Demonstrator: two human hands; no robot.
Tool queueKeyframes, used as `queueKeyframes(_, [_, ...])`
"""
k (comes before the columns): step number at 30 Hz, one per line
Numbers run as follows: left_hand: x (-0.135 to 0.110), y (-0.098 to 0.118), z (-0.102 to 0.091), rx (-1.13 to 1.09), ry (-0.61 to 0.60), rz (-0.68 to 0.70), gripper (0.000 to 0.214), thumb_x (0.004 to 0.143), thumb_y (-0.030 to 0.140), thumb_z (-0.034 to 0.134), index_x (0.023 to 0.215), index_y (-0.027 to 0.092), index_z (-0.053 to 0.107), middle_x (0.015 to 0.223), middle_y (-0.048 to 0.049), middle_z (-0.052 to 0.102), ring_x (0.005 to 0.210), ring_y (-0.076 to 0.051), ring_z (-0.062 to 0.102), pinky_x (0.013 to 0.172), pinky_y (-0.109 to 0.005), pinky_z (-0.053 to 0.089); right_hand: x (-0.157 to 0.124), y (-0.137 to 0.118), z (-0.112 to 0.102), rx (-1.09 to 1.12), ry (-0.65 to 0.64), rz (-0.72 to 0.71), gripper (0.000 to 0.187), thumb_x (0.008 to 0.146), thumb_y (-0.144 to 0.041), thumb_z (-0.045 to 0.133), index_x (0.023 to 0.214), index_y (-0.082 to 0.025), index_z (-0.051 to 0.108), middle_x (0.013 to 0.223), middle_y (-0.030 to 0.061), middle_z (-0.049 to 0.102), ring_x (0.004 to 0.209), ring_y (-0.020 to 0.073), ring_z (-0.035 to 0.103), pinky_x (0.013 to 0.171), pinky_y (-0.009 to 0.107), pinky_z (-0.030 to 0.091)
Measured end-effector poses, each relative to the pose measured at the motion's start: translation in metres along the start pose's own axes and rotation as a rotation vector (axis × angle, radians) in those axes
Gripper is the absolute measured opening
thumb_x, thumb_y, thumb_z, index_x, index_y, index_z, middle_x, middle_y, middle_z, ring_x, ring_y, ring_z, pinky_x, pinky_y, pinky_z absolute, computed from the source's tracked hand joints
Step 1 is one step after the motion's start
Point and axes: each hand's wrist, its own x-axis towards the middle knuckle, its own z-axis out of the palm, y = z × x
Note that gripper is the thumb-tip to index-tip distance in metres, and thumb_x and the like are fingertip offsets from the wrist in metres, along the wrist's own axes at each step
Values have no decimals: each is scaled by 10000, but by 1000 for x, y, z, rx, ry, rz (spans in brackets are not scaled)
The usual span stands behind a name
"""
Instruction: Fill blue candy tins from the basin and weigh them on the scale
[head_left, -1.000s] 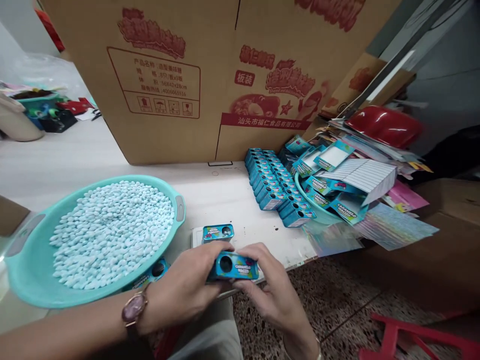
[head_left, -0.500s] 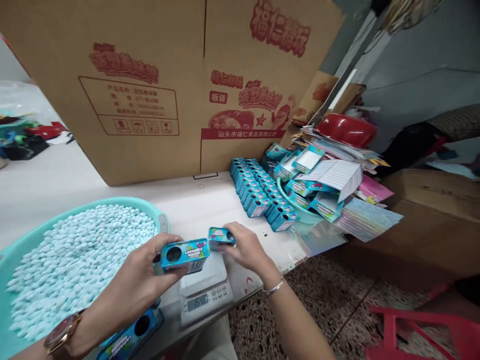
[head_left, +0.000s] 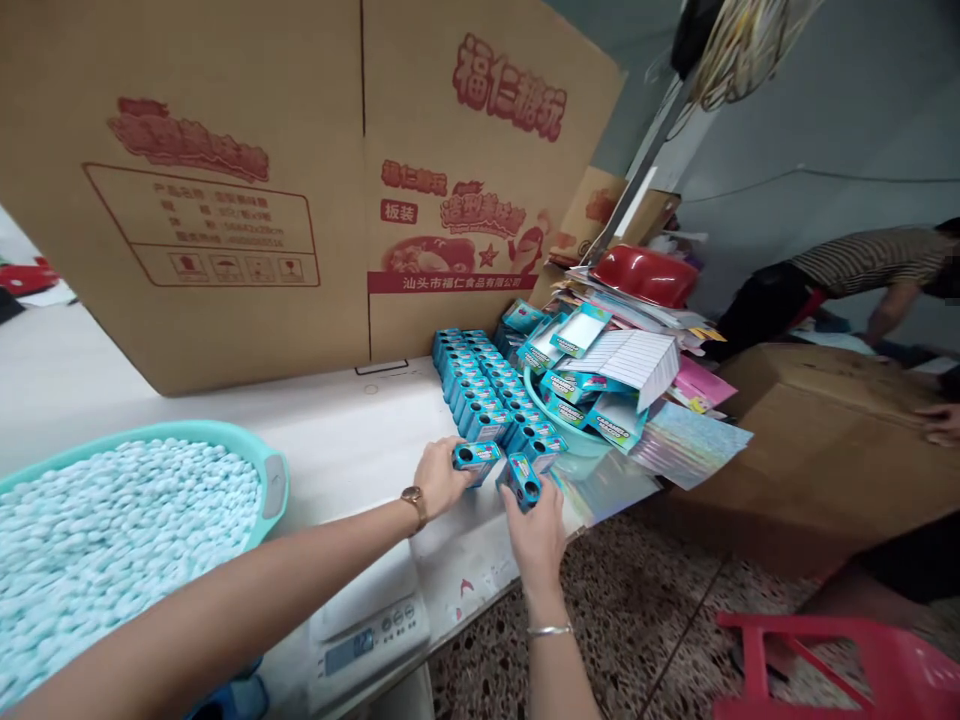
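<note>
My left hand (head_left: 441,478) grips a small blue candy box (head_left: 477,456) with a round dark hole in its top, by its left side. Just to the right, my right hand (head_left: 538,520) has its thumb and fingers around a second candy box (head_left: 523,478), turned at an angle. Both boxes are upright at the near end of two rows of matching boxes (head_left: 472,385). A white digital scale (head_left: 373,620) with a lit display sits below my left forearm. Left of it, a turquoise basin (head_left: 274,478) holds many pale blue candies (head_left: 135,530).
A tall cardboard carton (head_left: 247,330) stands behind the rows. Right of them, a turquoise bowl (head_left: 577,440) overflows with flat blue packaging, beside a red bowl (head_left: 645,275). A red stool (head_left: 825,630) is on the floor; another person (head_left: 847,260) bends over at far right.
Both hands have moved from above the scale, rightward and away from me, to the near end of the box rows, each carrying a candy box. The view has turned right.
</note>
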Motion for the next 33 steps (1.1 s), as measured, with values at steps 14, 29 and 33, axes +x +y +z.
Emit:
queueKeyframes(14, [2, 4, -3, 19, -56, -42, 334, 663, 246, 688, 988, 190, 635, 891, -25, 684, 805, -199, 617, 722, -283, 456, 3, 9, 6, 273, -75, 134, 719, 748, -605, 589, 1313, -186, 438, 1117, 136, 570, 893, 267, 583, 757, 368, 443])
queueKeyframes(29, [-138, -23, -131, 433, -179, -124, 549, 731, 361, 660, 1223, 184, 491, 1136, -111, 621, 1010, -283, 604, 833, -389, 486, -9, 31, 1, 230, -200, 218, 946, 661, -608, 679, 1420, -194, 294, 949, 65, 608, 701, 202, 576, 681, 352, 440])
queueKeyframes(33, [-145, -7, -149, 429, -149, -44, 1028, 684, 448, 717, 1462, 174, 104, 1421, -203, 381, 1301, -348, 389, 1011, -486, 400, -13, 38, -9, 207, -175, 209, 953, 654, -582, 702, 1422, -184, 301, 930, 57, 595, 692, 191, 569, 683, 359, 460])
